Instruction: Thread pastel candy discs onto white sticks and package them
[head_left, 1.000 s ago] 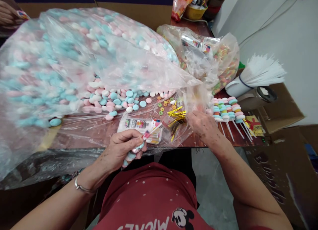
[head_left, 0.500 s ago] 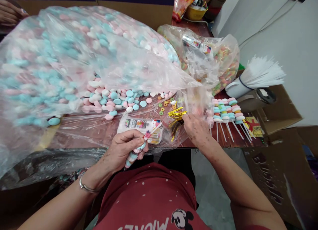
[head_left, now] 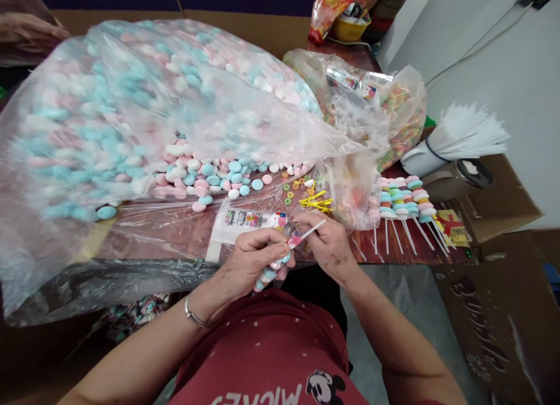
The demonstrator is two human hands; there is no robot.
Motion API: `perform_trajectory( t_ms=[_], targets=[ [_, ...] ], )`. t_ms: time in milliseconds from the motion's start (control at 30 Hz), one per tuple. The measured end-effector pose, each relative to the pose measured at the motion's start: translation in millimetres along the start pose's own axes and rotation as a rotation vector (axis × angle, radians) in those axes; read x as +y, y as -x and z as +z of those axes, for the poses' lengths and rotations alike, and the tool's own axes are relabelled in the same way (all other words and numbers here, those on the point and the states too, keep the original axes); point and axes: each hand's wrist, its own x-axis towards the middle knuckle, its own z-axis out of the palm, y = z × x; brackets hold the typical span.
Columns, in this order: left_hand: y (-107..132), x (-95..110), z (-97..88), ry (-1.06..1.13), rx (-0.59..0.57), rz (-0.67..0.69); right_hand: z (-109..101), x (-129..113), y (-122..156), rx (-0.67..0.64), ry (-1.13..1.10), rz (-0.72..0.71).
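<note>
My left hand (head_left: 256,256) is closed around a wrapped marshmallow skewer (head_left: 269,273), pinching the gathered neck of its clear bag. The skewer's white stick (head_left: 314,228) points up to the right. Close against it, my right hand (head_left: 326,244) has its fingertips pinched by the bag's neck; what they hold is too small to make out. Gold twist ties (head_left: 315,202) lie on the table just beyond the right hand. Under and behind the left hand are flat printed bags (head_left: 249,219).
A huge clear bag of pastel marshmallows (head_left: 196,95) spills onto the table (head_left: 170,236). Loose candy rings (head_left: 295,186) lie nearby. Finished-looking marshmallow skewers (head_left: 405,198) line the right side, by a mug of white sticks (head_left: 426,157). Another person's hand (head_left: 30,28) shows at upper left.
My right hand has come back from the gold twist ties to the bag's neck. My left hand has moved right and slightly up with the skewer.
</note>
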Motion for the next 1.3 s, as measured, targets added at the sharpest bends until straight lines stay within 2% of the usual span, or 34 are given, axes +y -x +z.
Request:
perform_trajectory(
  t_ms=[67, 233, 400, 500, 600, 667, 700, 800, 867, 900, 967, 1033, 1100, 1167, 1233, 1300],
  targets=[
    [-3.7, 0.6, 5.9, 0.061, 0.01, 0.008, 8.6, -6.9, 2.9, -0.013, -0.12, 0.043],
    [-9.0, 1.0, 8.2, 0.122, 0.094, 0.02, 13.8, -15.1, 7.6, -0.008, -0.178, 0.102],
    [-10.0, -5.3, 4.9, 0.059, 0.171, 0.057, 17.3, -14.7, 8.7, -0.079, -0.219, 0.124],
    [-10.6, -7.8, 3.2, -0.093, 0.23, 0.089, 20.9, -15.3, 11.3, -0.027, 0.046, -0.036],
    [-14.5, -5.0, 0.2, -0.249, 0.261, 0.116, 19.9, -16.1, 12.8, 0.048, 0.479, -0.339],
    [-18.5, 0.8, -3.6, -0.333, 0.198, 0.101, 14.2, -15.7, 11.2, 0.007, 0.617, -0.547],
    [-20.6, 4.6, -6.1, -0.371, 0.124, 0.066, 9.9, -15.2, 9.6, -0.042, 0.629, -0.642],
    [-25.5, 16.3, -14.5, -0.479, -0.203, -0.153, -4.7, -14.2, 3.2, -0.221, 0.572, -0.846],
    [-27.3, 21.4, -19.0, -0.527, -0.4, -0.319, -12.7, -15.3, -0.3, -0.352, 0.514, -0.893],
    [-27.7, 22.9, -20.4, -0.532, -0.463, -0.385, -15.6, -16.5, -1.2, -0.412, 0.487, -0.891],
    [-27.5, 25.1, -21.2, -0.507, -0.524, -0.471, -19.1, -20.0, -1.1, -0.494, 0.454, -0.87],
    [-25.8, 28.3, -19.1, -0.502, -0.521, -0.498, -20.0, -24.3, 1.7, -0.506, 0.471, -0.845],
    [-22.6, 32.9, -14.8, -0.567, -0.494, -0.462, -18.2, -28.2, 6.5, -0.455, 0.521, -0.823],
    [-18.7, 36.0, -9.2, -0.71, -0.46, -0.339, -13.2, -30.2, 11.3, -0.371, 0.596, -0.765],
    [-15.5, 34.3, -3.4, -0.975, -0.338, -0.088, -4.6, -28.7, 13.5, -0.253, 0.677, -0.648],
    [-14.8, 27.6, 2.0, -1.313, -0.1, 0.27, 6.5, -23.2, 11.5, -0.113, 0.711, -0.483]
  ],
)
